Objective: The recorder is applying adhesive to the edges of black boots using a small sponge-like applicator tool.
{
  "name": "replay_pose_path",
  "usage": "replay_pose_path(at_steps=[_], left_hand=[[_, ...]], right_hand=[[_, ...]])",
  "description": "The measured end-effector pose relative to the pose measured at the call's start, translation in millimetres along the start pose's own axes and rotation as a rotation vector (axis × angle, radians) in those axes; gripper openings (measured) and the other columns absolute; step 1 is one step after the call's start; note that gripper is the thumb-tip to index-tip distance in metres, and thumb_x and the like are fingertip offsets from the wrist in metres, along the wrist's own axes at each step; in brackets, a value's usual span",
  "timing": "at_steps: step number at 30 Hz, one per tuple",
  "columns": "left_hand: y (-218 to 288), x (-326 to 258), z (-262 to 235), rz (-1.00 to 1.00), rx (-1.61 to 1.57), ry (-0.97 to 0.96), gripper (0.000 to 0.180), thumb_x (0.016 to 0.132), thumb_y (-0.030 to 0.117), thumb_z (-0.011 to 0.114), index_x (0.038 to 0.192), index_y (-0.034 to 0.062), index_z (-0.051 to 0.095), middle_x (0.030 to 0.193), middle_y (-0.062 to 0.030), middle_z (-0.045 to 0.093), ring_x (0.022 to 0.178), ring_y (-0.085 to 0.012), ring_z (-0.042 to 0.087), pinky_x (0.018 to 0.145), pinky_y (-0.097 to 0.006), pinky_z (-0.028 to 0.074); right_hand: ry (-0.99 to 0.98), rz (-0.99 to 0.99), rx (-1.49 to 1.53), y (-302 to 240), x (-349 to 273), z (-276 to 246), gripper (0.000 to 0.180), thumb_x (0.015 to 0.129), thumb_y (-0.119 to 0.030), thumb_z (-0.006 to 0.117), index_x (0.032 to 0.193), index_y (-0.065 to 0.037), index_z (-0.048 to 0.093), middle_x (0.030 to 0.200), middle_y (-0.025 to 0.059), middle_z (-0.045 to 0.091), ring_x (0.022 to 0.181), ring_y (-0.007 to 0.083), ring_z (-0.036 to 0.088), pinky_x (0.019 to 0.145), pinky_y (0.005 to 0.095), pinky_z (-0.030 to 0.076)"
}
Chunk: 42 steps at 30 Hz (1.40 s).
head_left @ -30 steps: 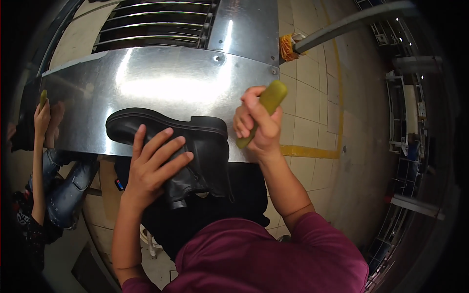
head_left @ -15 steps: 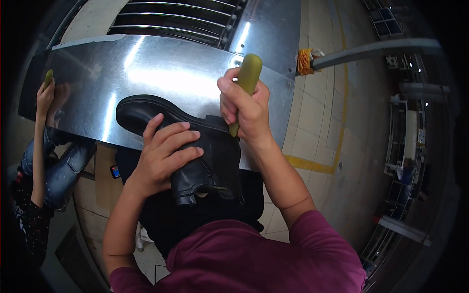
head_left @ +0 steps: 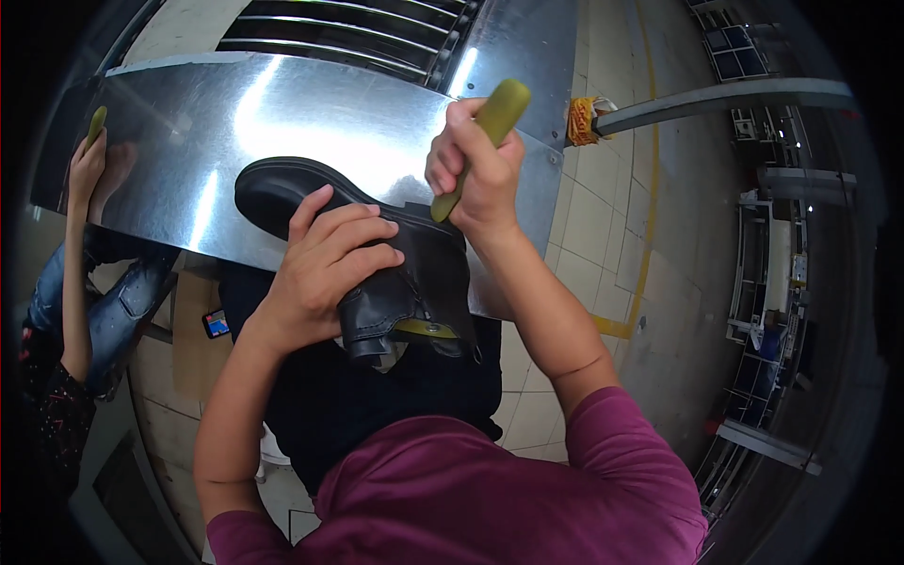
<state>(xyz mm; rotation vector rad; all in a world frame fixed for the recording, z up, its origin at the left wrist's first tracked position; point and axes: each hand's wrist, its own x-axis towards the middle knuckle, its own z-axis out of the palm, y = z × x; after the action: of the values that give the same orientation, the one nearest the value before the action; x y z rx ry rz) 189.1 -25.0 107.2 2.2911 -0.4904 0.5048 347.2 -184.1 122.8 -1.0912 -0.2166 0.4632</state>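
A black ankle boot [head_left: 435,268] lies tilted on its side over the near edge of the metal table, toe toward the left and its opening toward me. My left hand [head_left: 318,268] grips it, fingers spread across the upper and the palm behind. Wrapped in the fingers of my right hand [head_left: 485,174] is a long, smooth, olive-green stick-like tool [head_left: 505,108]; I cannot tell its exact kind. The tool's lower tip touches or nearly touches the boot's edge near the heel. Yellowish lining shows in the boot's opening.
Beyond the shiny metal table [head_left: 179,122] runs a roller conveyor [head_left: 339,33]. At the left, another person's hand [head_left: 87,169] holds a similar green tool. A metal bar [head_left: 716,99] with an orange wrapping stands at the right. Racks [head_left: 767,273] line the far right.
Both hands and the boot have shifted slightly away from me. The green tool leans more to the right, its tip higher along the boot's edge. More of the boot's lining shows.
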Motion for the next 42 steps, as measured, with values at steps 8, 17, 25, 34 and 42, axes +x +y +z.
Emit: replay_pose_path(at_steps=[8, 17, 25, 34, 42], left_hand=[[4.3, -5.3, 2.2, 0.003, 0.006, 0.000, 0.037, 0.073, 0.023, 0.080, 0.107, 0.0120, 0.068, 0.124, -0.0078, 0.067, 0.126, -0.0289, 0.059, 0.120, -0.052, 0.023], [-1.4, -12.1, 3.6, 0.050, 0.029, 0.014, 0.038, 0.075, 0.029, 0.077, 0.109, 0.0146, 0.071, 0.123, -0.0058, 0.067, 0.125, -0.0256, 0.058, 0.118, -0.049, 0.025], [-10.2, -17.1, 8.2, 0.080, -0.025, 0.047, 0.041, 0.073, 0.018, 0.075, 0.113, 0.0175, 0.070, 0.124, -0.0022, 0.065, 0.125, -0.0210, 0.057, 0.118, -0.048, 0.026], [-21.7, -16.7, 9.6, 0.113, -0.109, 0.134, 0.041, 0.073, 0.008, 0.072, 0.113, 0.0146, 0.069, 0.123, -0.0018, 0.067, 0.124, -0.0209, 0.057, 0.118, -0.048, 0.027], [-25.7, -8.5, 9.9, 0.099, -0.116, 0.176, 0.032, 0.078, 0.011, 0.070, 0.109, 0.0143, 0.068, 0.116, 0.0002, 0.066, 0.120, -0.0204, 0.058, 0.117, -0.049, 0.031]], right_hand=[[0.012, -0.125, 0.176, -11.1, -25.8, -32.0, 0.016, 0.101, -0.020, 0.062, 0.095, -0.008, 0.055, 0.057, 0.0004, 0.042, 0.042, 0.0110, 0.043, 0.039, 0.0273, 0.037], [0.034, 0.115, -0.098, 0.3, -10.2, 9.9, 0.017, 0.096, -0.020, 0.068, 0.094, -0.008, 0.056, 0.057, -0.0017, 0.042, 0.041, 0.0086, 0.040, 0.039, 0.0250, 0.033], [-0.167, 0.261, -0.364, 25.9, 23.7, 61.5, 0.023, 0.093, -0.022, 0.074, 0.092, -0.006, 0.057, 0.054, -0.0027, 0.044, 0.039, 0.0077, 0.038, 0.039, 0.0252, 0.029], [-0.187, 0.184, -0.297, 44.4, 54.1, 96.5, 0.022, 0.094, -0.022, 0.072, 0.091, -0.009, 0.055, 0.058, -0.0021, 0.042, 0.041, 0.0089, 0.039, 0.039, 0.0251, 0.031], [-0.216, 0.190, -0.292, 47.9, 71.5, 108.4, 0.019, 0.093, -0.019, 0.073, 0.092, -0.009, 0.057, 0.057, -0.0020, 0.041, 0.041, 0.0087, 0.038, 0.039, 0.0247, 0.029]])
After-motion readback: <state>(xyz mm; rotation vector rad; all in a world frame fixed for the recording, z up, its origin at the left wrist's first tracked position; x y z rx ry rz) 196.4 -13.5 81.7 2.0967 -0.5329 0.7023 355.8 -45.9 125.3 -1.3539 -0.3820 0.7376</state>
